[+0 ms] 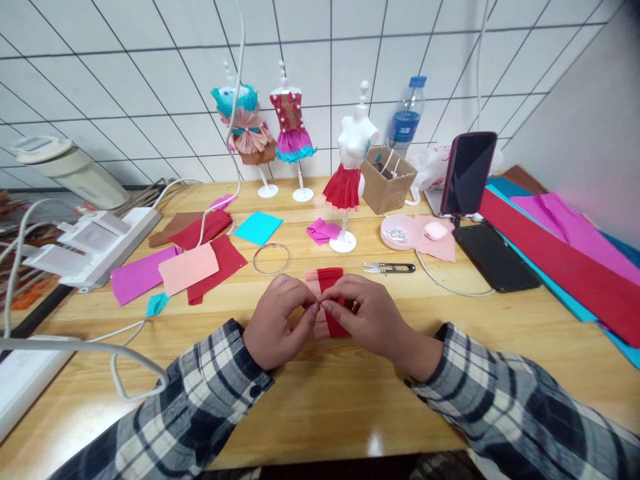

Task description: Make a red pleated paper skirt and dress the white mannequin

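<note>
At the grip, the pleated paper (330, 327) is peach and red. Beyond it, a white mannequin (353, 137) wears a red skirt (344, 189); on its near side, 2 sleeves (210, 380) show black, white and grey plaid.

On my left I see a white power strip (131, 230) with chargers (90, 237) plugged in, and beyond it a pale flask (75, 172) near the tiled wall (307, 40). Ahead of me, a blue-capped bottle (407, 123) stands behind a cardboard box (385, 190), with a plastic bag (431, 170) just beside. To my right, one dark-screened phone (469, 175) stands upright; in front of it, another phone (495, 259) lies flat, a white cable (450, 287) reaching its near edge.
</note>
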A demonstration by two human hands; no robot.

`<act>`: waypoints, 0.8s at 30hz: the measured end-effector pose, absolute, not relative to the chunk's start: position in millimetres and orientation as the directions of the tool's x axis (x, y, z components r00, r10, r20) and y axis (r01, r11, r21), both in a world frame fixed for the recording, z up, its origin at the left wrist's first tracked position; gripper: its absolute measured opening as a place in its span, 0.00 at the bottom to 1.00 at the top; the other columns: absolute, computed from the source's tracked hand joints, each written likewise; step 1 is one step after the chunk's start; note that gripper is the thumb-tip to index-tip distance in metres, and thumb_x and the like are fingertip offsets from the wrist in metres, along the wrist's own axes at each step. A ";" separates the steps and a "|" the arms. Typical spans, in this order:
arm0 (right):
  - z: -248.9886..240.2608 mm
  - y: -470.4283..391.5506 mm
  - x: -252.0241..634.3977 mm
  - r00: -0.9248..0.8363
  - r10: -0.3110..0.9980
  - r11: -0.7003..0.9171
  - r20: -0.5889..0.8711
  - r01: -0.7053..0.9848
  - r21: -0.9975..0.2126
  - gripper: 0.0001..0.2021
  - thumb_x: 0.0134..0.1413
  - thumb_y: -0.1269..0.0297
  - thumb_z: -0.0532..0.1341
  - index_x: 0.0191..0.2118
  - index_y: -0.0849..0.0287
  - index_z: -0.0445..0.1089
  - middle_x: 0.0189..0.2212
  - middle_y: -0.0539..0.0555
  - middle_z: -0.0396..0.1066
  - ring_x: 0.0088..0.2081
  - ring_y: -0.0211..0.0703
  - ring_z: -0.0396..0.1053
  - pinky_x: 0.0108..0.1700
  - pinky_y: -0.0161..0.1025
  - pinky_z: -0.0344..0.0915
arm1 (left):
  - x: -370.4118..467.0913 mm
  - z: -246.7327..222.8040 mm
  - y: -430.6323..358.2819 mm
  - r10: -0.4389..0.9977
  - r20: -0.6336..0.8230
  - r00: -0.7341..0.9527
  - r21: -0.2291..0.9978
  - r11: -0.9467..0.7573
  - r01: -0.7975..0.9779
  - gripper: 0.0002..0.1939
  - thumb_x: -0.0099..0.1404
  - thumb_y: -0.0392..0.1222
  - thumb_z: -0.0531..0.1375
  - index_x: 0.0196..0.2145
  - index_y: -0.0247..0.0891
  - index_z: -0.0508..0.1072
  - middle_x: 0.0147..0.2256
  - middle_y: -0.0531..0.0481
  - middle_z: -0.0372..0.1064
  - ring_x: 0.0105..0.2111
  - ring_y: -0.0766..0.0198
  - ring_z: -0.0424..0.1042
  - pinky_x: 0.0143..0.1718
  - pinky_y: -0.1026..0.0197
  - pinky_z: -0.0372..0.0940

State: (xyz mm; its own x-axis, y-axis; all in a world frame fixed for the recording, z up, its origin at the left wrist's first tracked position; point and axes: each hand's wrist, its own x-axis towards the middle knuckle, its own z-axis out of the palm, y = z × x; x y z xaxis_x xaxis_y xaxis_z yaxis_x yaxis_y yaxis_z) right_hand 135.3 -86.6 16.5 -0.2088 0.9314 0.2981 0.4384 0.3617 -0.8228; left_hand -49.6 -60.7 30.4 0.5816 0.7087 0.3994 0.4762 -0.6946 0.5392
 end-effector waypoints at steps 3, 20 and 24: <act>14.3 -88.0 133.9 -0.198 0.926 0.377 0.322 0.449 -0.810 0.04 0.56 0.67 0.63 0.35 0.56 0.76 0.28 0.49 0.69 0.29 0.36 0.65 0.31 0.34 0.61 | -47.4 28.3 -60.6 0.729 0.405 0.552 0.535 -0.679 0.503 0.07 0.63 0.35 0.55 0.27 0.38 0.68 0.26 0.51 0.69 0.30 0.63 0.64 0.35 0.58 0.59; 12.6 -82.0 129.9 -0.090 0.944 0.323 0.316 0.432 -0.842 0.03 0.51 0.70 0.62 0.31 0.56 0.73 0.29 0.50 0.71 0.28 0.37 0.66 0.29 0.34 0.64 | -39.6 22.8 -59.3 0.763 0.460 0.454 0.592 -0.645 0.483 0.08 0.61 0.35 0.57 0.24 0.39 0.70 0.23 0.53 0.69 0.27 0.65 0.65 0.32 0.60 0.61; 12.9 -79.5 128.7 -0.100 0.951 0.308 0.293 0.408 -0.860 0.03 0.51 0.71 0.63 0.30 0.57 0.73 0.28 0.50 0.72 0.27 0.36 0.66 0.29 0.34 0.63 | -42.2 22.3 -59.2 0.798 0.435 0.417 0.639 -0.600 0.482 0.09 0.61 0.36 0.58 0.23 0.39 0.70 0.22 0.53 0.69 0.27 0.64 0.65 0.31 0.60 0.61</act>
State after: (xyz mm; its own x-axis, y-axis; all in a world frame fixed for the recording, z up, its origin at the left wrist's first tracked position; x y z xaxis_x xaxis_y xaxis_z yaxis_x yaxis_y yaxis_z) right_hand 128.7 -79.5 12.9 -0.0995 0.9509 0.2931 0.4079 0.3077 -0.8596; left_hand -42.2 -59.2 22.3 0.4169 0.7981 0.4351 0.4816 -0.5999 0.6389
